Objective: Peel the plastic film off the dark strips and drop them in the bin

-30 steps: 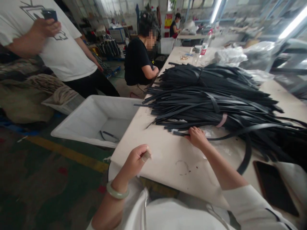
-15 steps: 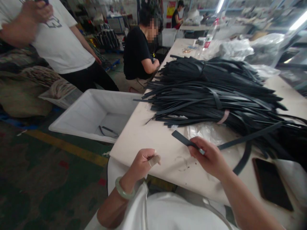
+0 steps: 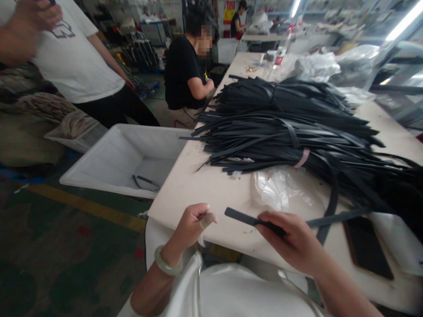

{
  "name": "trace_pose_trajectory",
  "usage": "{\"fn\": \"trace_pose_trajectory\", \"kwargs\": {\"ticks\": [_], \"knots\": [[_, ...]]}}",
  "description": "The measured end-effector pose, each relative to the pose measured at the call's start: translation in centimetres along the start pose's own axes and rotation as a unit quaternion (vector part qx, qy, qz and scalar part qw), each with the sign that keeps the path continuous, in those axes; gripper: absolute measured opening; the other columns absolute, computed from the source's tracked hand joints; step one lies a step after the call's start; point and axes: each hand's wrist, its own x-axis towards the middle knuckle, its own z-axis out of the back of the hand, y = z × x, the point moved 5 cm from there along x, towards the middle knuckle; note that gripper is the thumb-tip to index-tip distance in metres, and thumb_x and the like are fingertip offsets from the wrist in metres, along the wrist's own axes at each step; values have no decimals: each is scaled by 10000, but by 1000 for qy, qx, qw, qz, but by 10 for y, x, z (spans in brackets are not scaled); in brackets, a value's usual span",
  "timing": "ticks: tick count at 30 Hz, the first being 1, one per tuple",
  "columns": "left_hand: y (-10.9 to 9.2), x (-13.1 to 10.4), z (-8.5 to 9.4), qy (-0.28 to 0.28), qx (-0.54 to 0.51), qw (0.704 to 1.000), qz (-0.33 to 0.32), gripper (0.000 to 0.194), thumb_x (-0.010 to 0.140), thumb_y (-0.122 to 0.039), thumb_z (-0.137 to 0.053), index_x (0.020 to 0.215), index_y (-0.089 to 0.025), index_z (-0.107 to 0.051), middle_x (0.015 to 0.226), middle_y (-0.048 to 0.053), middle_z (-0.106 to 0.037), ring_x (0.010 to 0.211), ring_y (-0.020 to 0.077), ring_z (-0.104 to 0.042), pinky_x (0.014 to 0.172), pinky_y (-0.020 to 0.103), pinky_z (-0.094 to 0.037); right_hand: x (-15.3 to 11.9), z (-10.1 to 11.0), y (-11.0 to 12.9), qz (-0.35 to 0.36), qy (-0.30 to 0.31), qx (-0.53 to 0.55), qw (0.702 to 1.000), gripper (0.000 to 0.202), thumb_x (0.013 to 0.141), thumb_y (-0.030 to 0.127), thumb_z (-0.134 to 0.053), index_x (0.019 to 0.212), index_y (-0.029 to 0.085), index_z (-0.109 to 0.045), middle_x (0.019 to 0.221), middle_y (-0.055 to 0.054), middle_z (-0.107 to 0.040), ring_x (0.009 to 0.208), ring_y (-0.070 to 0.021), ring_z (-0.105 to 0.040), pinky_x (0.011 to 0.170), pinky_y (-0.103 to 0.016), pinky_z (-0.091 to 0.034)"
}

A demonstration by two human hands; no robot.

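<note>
Table observed below and beyond both grips. Right grip: fingers pinching dark strap, its end projecting toward the left grip. Left grip: fingers curled, apart from strap; contents cannot be determined. Strap bundles lie beyond the right grip.

So the right hand is pinching a flat black strip near its end, with the tip poking out toward the left hand — that one's curled up, wearing a tan wrap on a digit, and isn't touching the strip. Big bundles of black strips are lying across the table, one with a pink band around it. A crumpled clear plastic bag is sitting just beside them, and a phone is lying to the right — plus a white bin is standing off the table's left edge.
</note>
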Motion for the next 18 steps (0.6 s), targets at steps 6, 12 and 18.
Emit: {"fn": "trace_pose_trajectory", "kwargs": {"ticks": [6, 12, 18], "knots": [[2, 0, -1, -1, 22, 1000, 5, 562, 790, -690, -581, 648, -153, -665, 581, -1, -496, 585, 125, -428, 563, 255, -303, 3, -4, 3, -6, 32, -6, 999, 171, 950, 314, -516, 862, 195, -602, 627, -4, -580, 543, -116, -506, 521, -255, -359], [0, 3, -3, -1, 83, 996, -16, 545, 792, -659, -605, 568, -172, -507, 564, -39, -380, 568, 110, -328, 546, 261, -234, 6, -7, 0, -30, 98, -32, 994, 207, 951, 304, -478, 822, 193, -596, 632, -4, -571, 574, -119, -508, 546, -250, -346], [-12, 4, -30, 116, 146, 979, -85, 310, 878, -383, -626, 647, -185, -567, 711, 7, -512, 702, 147, -484, 660, 266, -344, 15, -24, 2, -36, 172, -96, 980, 188, 919, 249, -489, 792, 190, -614, 648, -9, -609, 554, -110, -499, 540, -248, -284]]}}
